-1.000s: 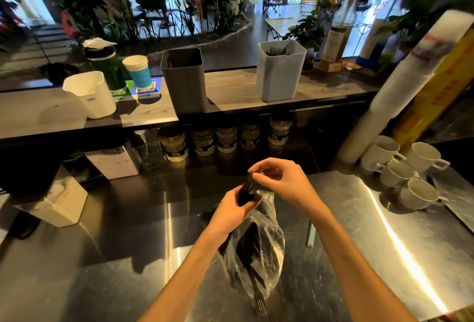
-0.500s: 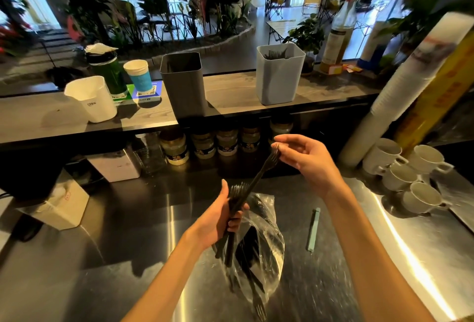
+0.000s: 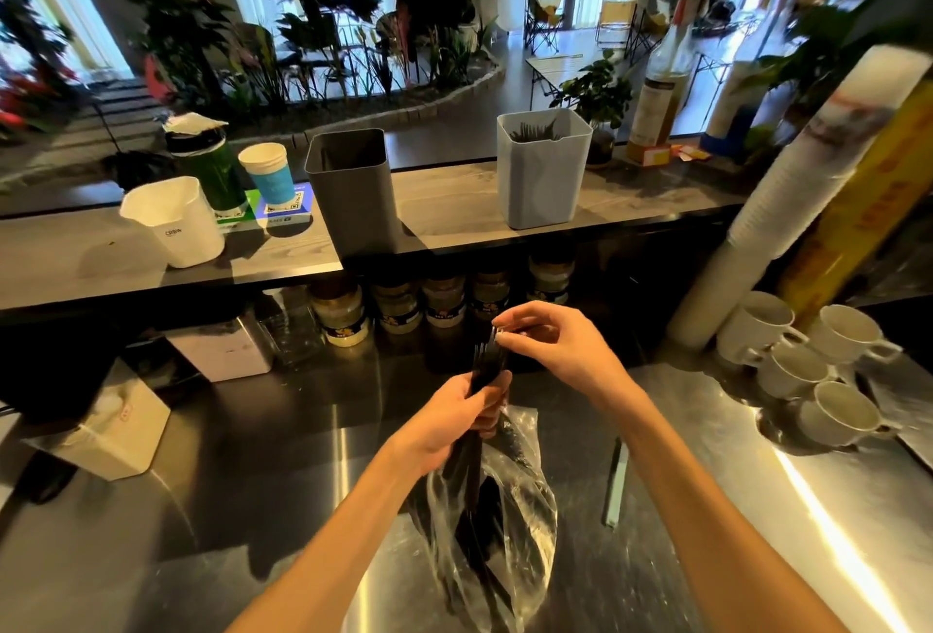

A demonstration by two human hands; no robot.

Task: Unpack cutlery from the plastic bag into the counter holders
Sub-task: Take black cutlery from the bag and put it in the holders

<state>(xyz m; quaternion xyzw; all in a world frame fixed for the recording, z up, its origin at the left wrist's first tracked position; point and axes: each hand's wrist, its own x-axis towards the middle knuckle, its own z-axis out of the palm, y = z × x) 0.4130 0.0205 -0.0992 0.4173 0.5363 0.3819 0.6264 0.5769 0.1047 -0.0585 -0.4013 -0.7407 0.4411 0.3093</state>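
A clear plastic bag (image 3: 510, 526) of black plastic cutlery lies on the steel worktop in front of me. My left hand (image 3: 449, 423) grips a bundle of black forks (image 3: 485, 367) just above the bag's mouth. Above it, my right hand (image 3: 550, 344) pinches the fork tips. On the wooden counter behind stand a dark grey holder (image 3: 351, 190), a light grey holder (image 3: 542, 168) with black cutlery inside, and a white holder (image 3: 174, 221) at the left.
Several white cups (image 3: 802, 362) sit at the right beside a stack of paper cups (image 3: 808, 193). Jars (image 3: 439, 302) line the shelf under the counter. A pale green stick (image 3: 617, 481) lies right of the bag. A tissue box (image 3: 106, 428) is at the left.
My right hand came back down and left from its raised position to the top of the fork bundle. The forks now stand more upright in my left hand.
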